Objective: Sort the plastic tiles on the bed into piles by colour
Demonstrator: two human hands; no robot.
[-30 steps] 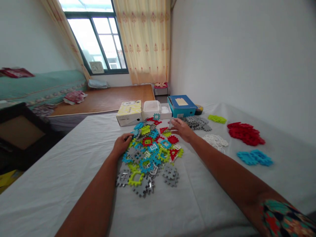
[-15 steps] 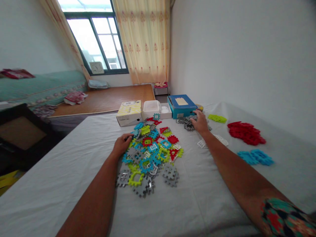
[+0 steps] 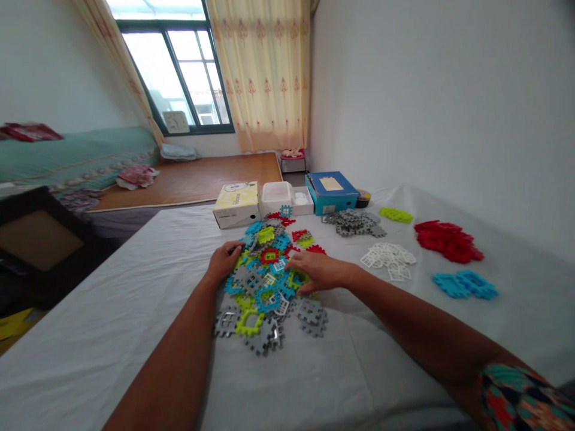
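A mixed heap of plastic interlocking tiles in grey, blue, lime, red and white lies on the white-sheeted table. My left hand rests on the heap's left edge, fingers curled onto the tiles. My right hand lies flat on the heap's right side, fingers stretched toward its middle. Sorted piles sit to the right: grey tiles, white tiles, lime tiles, red tiles and blue tiles.
A yellow-white box, a clear plastic tub and a blue box stand along the table's far edge. A wall runs along the right. A bed and a dark chair are to the left.
My right hand has come back from the grey pile at the far right to the mixed heap, uncovering the grey and white piles. My left hand has stayed in place.
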